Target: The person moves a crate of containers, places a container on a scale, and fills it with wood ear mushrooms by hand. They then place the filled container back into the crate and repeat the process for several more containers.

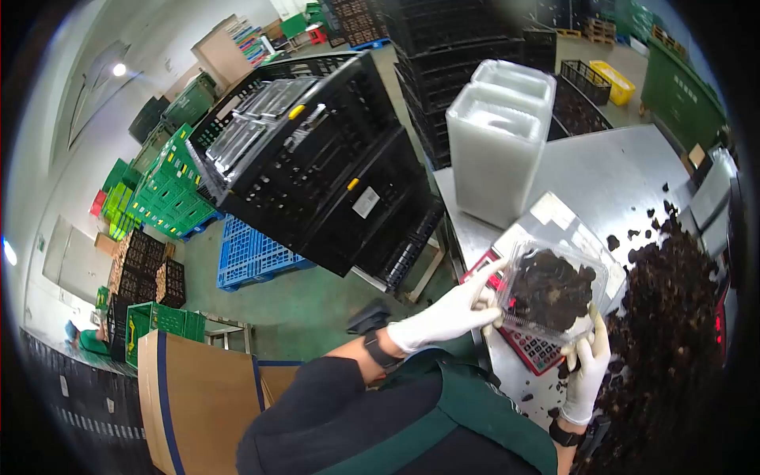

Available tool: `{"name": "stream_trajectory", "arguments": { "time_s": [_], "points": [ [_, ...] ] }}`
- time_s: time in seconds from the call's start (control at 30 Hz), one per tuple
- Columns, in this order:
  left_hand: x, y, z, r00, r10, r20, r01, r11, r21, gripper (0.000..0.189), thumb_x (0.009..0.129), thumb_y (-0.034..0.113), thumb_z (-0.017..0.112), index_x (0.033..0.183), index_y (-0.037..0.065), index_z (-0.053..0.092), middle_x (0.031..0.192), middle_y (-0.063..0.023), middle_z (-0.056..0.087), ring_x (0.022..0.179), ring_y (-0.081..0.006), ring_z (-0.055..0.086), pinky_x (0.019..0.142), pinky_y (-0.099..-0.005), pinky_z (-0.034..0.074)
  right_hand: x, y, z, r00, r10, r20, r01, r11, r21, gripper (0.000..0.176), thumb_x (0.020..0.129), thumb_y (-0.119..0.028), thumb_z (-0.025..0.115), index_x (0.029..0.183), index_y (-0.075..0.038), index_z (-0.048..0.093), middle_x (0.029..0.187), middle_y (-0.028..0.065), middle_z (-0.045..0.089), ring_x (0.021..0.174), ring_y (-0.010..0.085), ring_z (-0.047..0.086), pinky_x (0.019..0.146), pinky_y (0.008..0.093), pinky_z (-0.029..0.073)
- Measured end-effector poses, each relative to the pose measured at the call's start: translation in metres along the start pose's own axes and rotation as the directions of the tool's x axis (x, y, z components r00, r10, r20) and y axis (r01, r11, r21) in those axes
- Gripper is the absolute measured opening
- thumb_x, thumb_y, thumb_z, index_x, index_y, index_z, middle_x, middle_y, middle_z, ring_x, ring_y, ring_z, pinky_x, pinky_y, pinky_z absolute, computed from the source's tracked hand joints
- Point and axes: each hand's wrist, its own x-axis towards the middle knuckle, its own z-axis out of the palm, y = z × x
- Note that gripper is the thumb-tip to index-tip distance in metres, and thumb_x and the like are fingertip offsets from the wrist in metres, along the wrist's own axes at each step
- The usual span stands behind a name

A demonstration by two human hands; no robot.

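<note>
In front of me a clear plastic box (604, 286) is filled with dark, crinkled pieces that look like black fungus (550, 290). My left hand (453, 317), in a white glove, grips the box's left edge with thumb and fingers. Gloved in white too, my right hand (588, 370) holds the near right corner from below. Beneath the box is a scale (535, 350) with a red keypad, partly covered by it. Loose dark pieces (673, 305) lie heaped on the metal table (625, 158) to the right of the scale.
Nested clear plastic boxes (492, 162) stand tall behind the scale. Left of the table, a large black crate (348, 119) holds more clear packaging. A blue pallet (255, 255), green crates (165, 186) and a cardboard box (204, 404) stand farther left. A person (89, 340) is at far left.
</note>
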Motion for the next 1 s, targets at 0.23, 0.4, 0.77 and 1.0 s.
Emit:
{"name": "stream_trajectory", "arguments": {
  "time_s": [0.23,0.4,0.77,1.0],
  "points": [
    [-0.175,0.182,-0.171,0.463,0.853,-0.241,0.069,0.237,0.969,0.065,0.066,0.029,0.086,0.122,0.003,0.065,0.131,-0.0127,0.062,0.125,-0.031,0.056,0.107,-0.0405,0.042,0.004,-0.026,0.029,0.98,-0.091,0.177,0.04,0.962,0.271,0.066,0.093,-0.015,0.061,0.146,0.014,0.034,0.063,-0.0031,0.049,0.044,0.002,0.041,0.04,0.0148,0.029],
    [-0.246,0.205,-0.288,0.724,0.597,-0.345,0.252,0.237,0.938,0.039,0.072,0.022,0.077,0.108,0.008,0.071,0.118,-0.0086,0.069,0.132,-0.0282,0.052,0.12,-0.044,0.024,0.033,-0.068,0.098,0.949,-0.218,0.228,0.164,0.959,0.232,0.069,0.094,-0.026,0.059,0.148,0.01,0.034,0.086,-0.0005,0.059,0.05,-0.0002,0.04,0.045,0.0142,0.03],
    [-0.219,0.177,-0.293,0.594,0.787,-0.168,0.176,0.076,0.981,0.031,0.054,0.014,0.072,0.084,0.008,0.067,0.091,-0.0053,0.065,0.095,-0.0271,0.057,0.089,-0.0376,0.046,0.083,-0.118,0.225,0.813,-0.369,0.451,0.249,0.92,0.303,0.042,0.099,-0.009,0.048,0.137,0.007,0.046,0.079,-0.0036,0.044,0.057,0.0011,0.034,0.049,0.0183,0.027],
    [-0.177,0.176,-0.251,0.532,0.836,-0.135,0.177,0.046,0.983,0.04,0.056,0.025,0.09,0.086,0.011,0.067,0.087,-0.0046,0.06,0.09,-0.0283,0.056,0.086,-0.0404,0.042,0.091,-0.148,0.26,0.898,-0.4,0.182,0.32,0.88,0.352,0.034,0.099,-0.014,0.049,0.127,0.004,0.055,0.067,-0.0073,0.037,0.055,0.002,0.029,0.054,0.0199,0.024]
  ]
}}
